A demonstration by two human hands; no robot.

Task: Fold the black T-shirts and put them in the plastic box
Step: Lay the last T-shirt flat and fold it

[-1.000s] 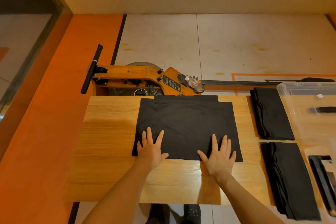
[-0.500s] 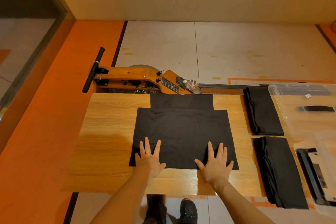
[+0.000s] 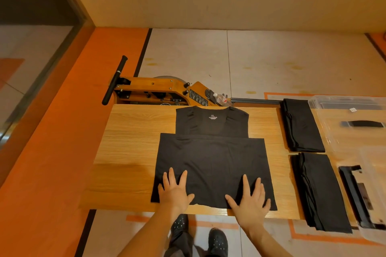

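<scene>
- A black T-shirt [image 3: 213, 165] lies flat on the wooden table [image 3: 133, 142], near its middle, partly folded.
- Its collar end points away from the person, toward the far table edge, with a pale size label showing just below the neckline; the hem end points toward the person and reaches almost to the near edge.
- The shirt's long axis runs from near to far; the folded lower part forms a wider rectangle whose own long side runs left to right, and the narrower collar part sticks out beyond it.
- The left hand [image 3: 174, 191] lies flat on the near left corner of the shirt, fingers straight and spread, pointing away from the person.
- The right hand [image 3: 249, 198] lies flat on the near right part of the shirt, likewise with spread, straight fingers; neither hand pinches the cloth.
- To the right on the table lie two piles of folded black T-shirts: the far pile [image 3: 301, 125] and the near pile [image 3: 321, 192], each with its long axis running near to far.
- The clear plastic box [image 3: 346, 103] stands at the far right, beside the far pile.
- Beyond the table, on the floor, stands an orange wooden rowing machine [image 3: 158, 91] with a black handle, and a plastic bottle [image 3: 221, 98] rests on it.
</scene>
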